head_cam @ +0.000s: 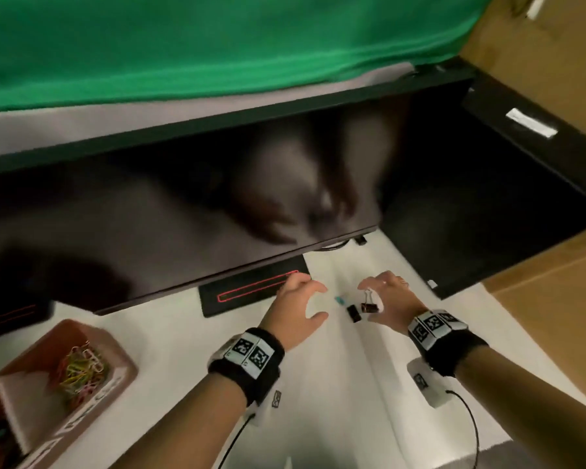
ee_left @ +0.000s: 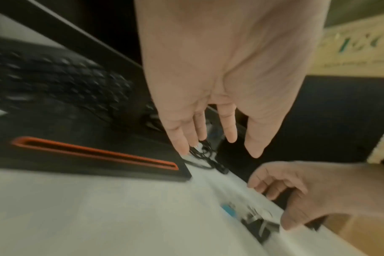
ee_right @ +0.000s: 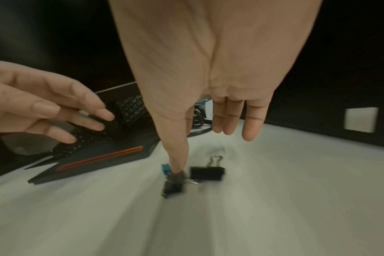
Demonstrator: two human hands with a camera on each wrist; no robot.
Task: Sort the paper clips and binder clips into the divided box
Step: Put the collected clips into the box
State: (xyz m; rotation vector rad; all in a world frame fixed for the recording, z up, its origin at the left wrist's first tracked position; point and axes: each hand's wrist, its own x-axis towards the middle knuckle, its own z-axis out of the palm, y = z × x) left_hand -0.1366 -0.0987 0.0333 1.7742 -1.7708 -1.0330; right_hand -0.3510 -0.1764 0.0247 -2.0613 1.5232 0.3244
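- Both hands hovered over the white tabletop (head_cam: 170, 336): left hand (head_cam: 296, 304) and right hand (head_cam: 391, 299), fingers spread, holding nothing.
- Two black binder clips (head_cam: 361, 309) and a blue clip (head_cam: 340, 300) lay between them.
- Divided box (head_cam: 114, 345) with paper clips (head_cam: 82, 365) sat far left.
- Keyboard (head_cam: 254, 287) and monitor (head_cam: 166, 214) crowded behind.

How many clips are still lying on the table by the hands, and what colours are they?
Black binder clips: 2, a bigger one and a smaller one
Blue clip, too blurred to tell its kind: 1
Total: 3
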